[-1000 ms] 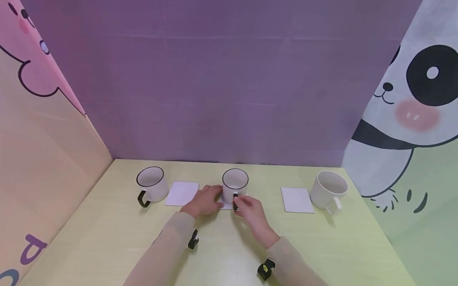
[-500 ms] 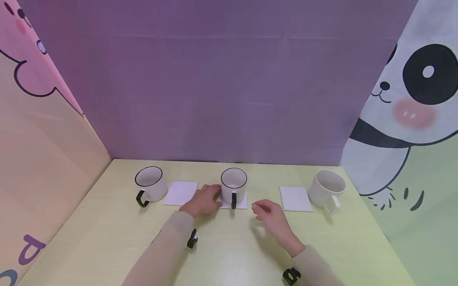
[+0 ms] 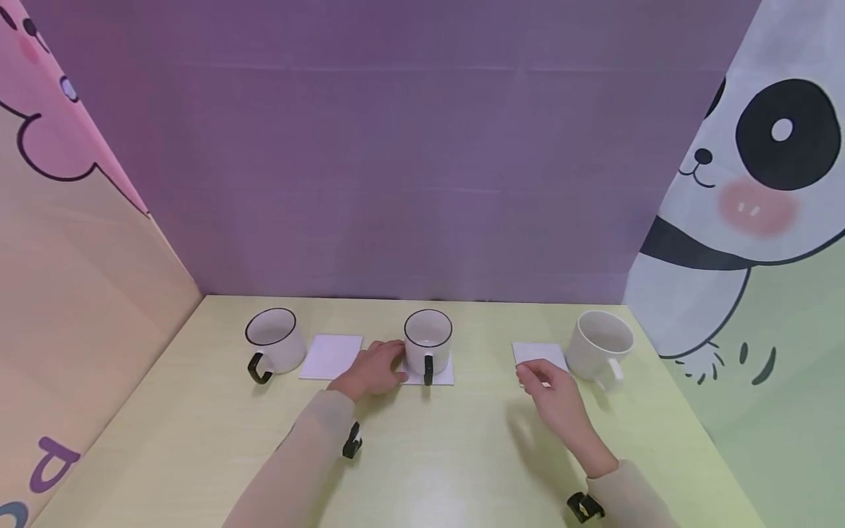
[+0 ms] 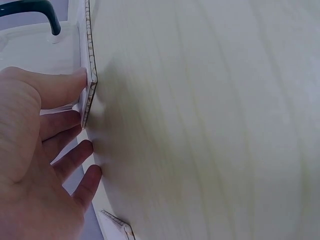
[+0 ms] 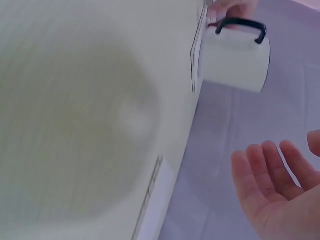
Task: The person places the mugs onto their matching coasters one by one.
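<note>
A white mug [image 3: 420, 358] with a black rim and black handle stands upright on the middle white coaster [image 3: 446, 378], its handle facing me. My left hand [image 3: 370, 372] holds that coaster's left side. In the left wrist view its thumb touches the coaster edge [image 4: 90, 60], while the other fingers are spread behind. My right hand [image 3: 561, 402] hovers over the front of the right white coaster [image 3: 538, 352], fingers loosely bent and holding nothing. Beside that coaster, on its right, stands a plain white mug [image 3: 594, 350]. In the right wrist view the hand's [image 5: 277, 192] palm shows bare.
Another black-rimmed white mug [image 3: 282, 353] stands at the left, close to a white coaster [image 3: 330, 357]. The pale wooden table [image 3: 436, 462] meets a purple backdrop [image 3: 409, 183]. Cartoon-printed panels flank it left and right.
My right hand has let go of the middle mug's black handle and moved right, up to the right coaster. My left hand stays by the middle coaster. The view has shifted slightly.
</note>
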`<state>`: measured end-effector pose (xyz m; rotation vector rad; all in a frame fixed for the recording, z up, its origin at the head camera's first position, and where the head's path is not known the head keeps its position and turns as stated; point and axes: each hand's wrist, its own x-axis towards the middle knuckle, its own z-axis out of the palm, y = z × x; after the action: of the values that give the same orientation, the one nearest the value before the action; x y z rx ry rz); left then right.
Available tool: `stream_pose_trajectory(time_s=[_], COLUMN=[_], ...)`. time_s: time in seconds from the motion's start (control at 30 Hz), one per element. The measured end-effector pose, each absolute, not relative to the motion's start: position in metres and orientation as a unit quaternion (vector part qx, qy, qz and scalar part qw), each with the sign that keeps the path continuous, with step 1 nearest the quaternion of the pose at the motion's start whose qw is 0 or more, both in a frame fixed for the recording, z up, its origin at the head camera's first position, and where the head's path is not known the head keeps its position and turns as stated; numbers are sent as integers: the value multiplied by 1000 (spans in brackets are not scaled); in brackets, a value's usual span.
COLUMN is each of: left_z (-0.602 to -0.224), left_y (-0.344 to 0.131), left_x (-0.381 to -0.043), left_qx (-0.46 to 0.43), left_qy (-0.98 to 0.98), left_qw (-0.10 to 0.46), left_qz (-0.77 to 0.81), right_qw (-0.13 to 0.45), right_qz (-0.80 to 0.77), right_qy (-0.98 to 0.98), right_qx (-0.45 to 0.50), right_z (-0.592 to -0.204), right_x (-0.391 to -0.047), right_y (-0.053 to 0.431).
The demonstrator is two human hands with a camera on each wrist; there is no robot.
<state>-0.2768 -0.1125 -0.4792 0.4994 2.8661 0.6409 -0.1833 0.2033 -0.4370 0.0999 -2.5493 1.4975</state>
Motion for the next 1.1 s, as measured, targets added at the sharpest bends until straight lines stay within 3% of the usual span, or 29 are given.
stream_pose_trajectory(time_s=[0.43,0.8,0.93,1.1], left_z=[-482,-480,-480,-482], left_y=[-112,-112,-112,-112], left_x=[-276,-276,-276,-277], left_qx=[164,168,166,163], left_qy=[959,959,959,959], left_qw=[80,74,73,77], left_qz=[217,218,218,219], right_qw=[194,252,233,163], right_qz=[401,364,348,339], right_qy=[-895,-892,-900,-917], right_qx=[14,-94,-119,-131], right_z=[-421,-412,-415,-423], right_x=[-176,-174,-173,-172], right_y=[253,299,312,322])
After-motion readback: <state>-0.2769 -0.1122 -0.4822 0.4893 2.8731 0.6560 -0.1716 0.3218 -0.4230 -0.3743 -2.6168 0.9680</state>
